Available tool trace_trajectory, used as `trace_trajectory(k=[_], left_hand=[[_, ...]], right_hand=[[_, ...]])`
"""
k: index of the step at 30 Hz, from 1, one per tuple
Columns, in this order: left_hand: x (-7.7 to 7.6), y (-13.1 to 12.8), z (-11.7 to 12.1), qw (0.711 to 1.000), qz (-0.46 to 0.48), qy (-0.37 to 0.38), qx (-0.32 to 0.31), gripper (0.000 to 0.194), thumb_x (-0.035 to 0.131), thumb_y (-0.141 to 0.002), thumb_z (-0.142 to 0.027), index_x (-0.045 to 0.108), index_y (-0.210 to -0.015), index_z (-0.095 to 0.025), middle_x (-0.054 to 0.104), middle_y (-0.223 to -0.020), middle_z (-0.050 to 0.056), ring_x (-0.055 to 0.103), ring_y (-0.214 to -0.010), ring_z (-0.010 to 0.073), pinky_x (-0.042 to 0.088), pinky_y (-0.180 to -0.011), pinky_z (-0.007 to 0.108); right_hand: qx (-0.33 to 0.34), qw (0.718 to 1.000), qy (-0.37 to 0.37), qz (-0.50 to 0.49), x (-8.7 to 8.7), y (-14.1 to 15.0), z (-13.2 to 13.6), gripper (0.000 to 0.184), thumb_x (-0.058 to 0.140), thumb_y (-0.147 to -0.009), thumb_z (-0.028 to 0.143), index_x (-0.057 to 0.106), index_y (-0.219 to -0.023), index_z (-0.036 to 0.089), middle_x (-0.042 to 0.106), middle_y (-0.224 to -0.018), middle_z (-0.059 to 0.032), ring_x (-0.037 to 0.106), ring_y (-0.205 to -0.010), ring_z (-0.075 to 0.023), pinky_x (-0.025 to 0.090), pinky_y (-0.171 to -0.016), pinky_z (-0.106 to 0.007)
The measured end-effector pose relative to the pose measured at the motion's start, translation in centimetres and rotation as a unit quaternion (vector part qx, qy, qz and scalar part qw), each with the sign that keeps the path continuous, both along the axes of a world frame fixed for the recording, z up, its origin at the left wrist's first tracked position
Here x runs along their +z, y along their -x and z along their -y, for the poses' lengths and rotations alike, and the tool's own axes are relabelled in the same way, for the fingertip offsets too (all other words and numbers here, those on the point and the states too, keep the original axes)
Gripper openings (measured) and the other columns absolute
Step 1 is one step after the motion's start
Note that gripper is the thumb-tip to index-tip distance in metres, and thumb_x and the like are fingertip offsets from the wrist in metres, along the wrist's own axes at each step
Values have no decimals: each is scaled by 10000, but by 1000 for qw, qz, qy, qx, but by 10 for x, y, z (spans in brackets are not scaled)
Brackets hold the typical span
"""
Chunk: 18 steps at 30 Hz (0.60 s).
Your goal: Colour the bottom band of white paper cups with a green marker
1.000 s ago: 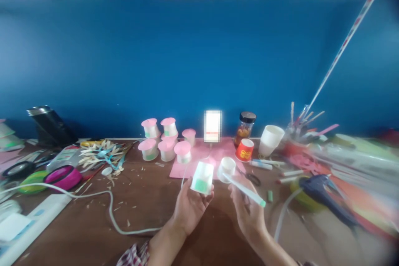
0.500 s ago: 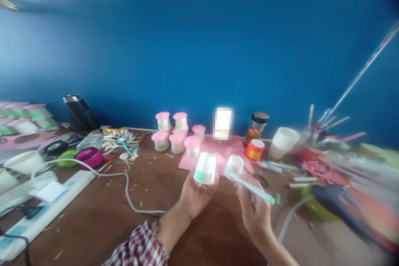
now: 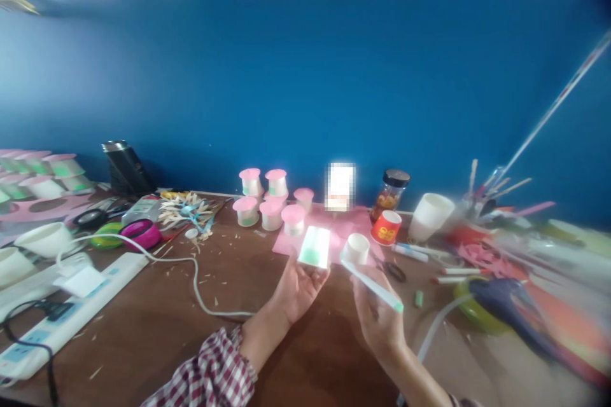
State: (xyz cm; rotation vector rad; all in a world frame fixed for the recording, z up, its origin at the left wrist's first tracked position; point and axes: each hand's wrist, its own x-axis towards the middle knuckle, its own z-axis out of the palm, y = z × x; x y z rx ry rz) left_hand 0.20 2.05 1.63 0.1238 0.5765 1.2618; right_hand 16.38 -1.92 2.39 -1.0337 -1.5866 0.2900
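In my left hand (image 3: pixel 300 289) is a white paper cup (image 3: pixel 316 245) with a pale green patch near its lower end; the fingers close round it from below. My right hand (image 3: pixel 379 311) grips a marker (image 3: pixel 375 285) with a white barrel and a green end pointing down to the right. The marker's other end lies by a small white cup (image 3: pixel 358 248), and I cannot tell whether they touch. A green marker cap (image 3: pixel 419 299) lies on the table to the right. Pink paper (image 3: pixel 286 245) spreads behind both hands.
Several pink-topped cups (image 3: pixel 293 221) stand stacked behind my left hand. To the right are a red cup (image 3: pixel 386 229), a lidded jar (image 3: pixel 394 189), scissors (image 3: pixel 395 271) and a blurred glue gun (image 3: pixel 520 311). A white cable (image 3: pixel 195 286) and power strip (image 3: pixel 95 302) lie left.
The cup in my left hand has tilted and shows more of its green patch. My right hand and the marker have shifted slightly left. The camera view has moved a little.
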Motion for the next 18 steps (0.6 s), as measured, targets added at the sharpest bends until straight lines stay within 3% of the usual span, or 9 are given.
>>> trace_trajectory(k=[7, 10, 15, 18], left_hand=[[-6, 0, 1, 999, -28, -30, -24, 335, 596, -841, -435, 614, -995, -139, 704, -961, 103, 669, -923, 230, 532, -868, 368], [-7, 1, 2, 999, -18, -34, -37, 318, 598, -850, -399, 617, -1027, -134, 698, -998, 97, 654, -983, 222, 517, -892, 327], [-8, -1, 4, 994, 10, -59, -91, 360, 543, -881, -422, 637, -1029, -107, 708, -984, 105, 663, -908, 192, 509, -872, 301], [-5, -3, 9, 989, 19, -81, -125, 428, 503, -897, -445, 640, -1059, -73, 713, -963, 128, 664, -870, 206, 500, -869, 329]], right_hand=[[1, 1000, -7, -3, 2, 2, 0, 130, 518, -903, 181, 612, -990, 158, 645, -815, -60, 648, -693, -169, 544, -641, -273], [24, 999, -24, -7, 1, 2, 2, 176, 485, -915, 160, 594, -1052, 153, 644, -820, -57, 641, -662, -153, 544, -617, -264], [14, 997, -63, 49, -1, 5, 5, 185, 539, -891, 127, 598, -1058, 182, 686, -893, -74, 681, -801, -185, 559, -727, -293], [8, 994, -78, 74, -1, 7, 6, 180, 583, -869, 118, 606, -1034, 186, 693, -870, -65, 684, -772, -179, 561, -727, -290]])
